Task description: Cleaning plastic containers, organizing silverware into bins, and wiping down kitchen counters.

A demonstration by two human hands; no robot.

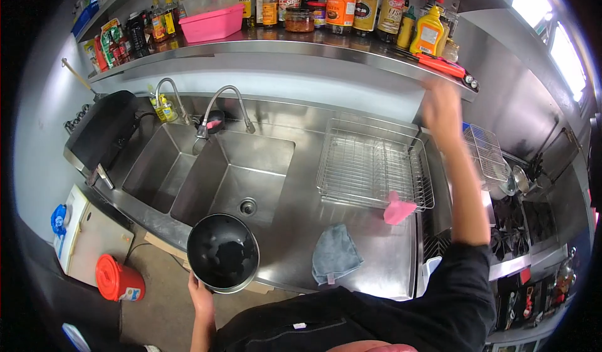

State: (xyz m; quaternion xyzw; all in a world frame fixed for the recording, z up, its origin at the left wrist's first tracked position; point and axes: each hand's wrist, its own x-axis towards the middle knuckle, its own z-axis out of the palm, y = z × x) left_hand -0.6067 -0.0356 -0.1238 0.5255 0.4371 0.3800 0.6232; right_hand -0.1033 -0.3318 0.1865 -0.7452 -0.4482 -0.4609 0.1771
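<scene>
With my left hand point(201, 295) I hold a black bowl point(223, 253) by its rim, over the front edge of the double steel sink point(282, 173); its dark inside has a shiny patch. My right hand point(442, 109), blurred, is raised near the right end of the steel shelf point(301, 46), just below an orange-handled tool point(439, 65); whether its fingers hold anything cannot be told. A wire dish rack point(376, 164) stands on the counter left of my right forearm, with a pink cloth point(399, 208) over its front corner. A grey-blue cloth point(336, 253) lies in front of the rack.
Bottles, jars and a pink plastic bin point(212, 24) crowd the shelf above. Two curved faucets point(229, 91) rise behind the sink, near a dish soap bottle point(165, 108). A gas stove point(510, 229) is at right; a red lidded bucket point(117, 279) stands on the floor at left.
</scene>
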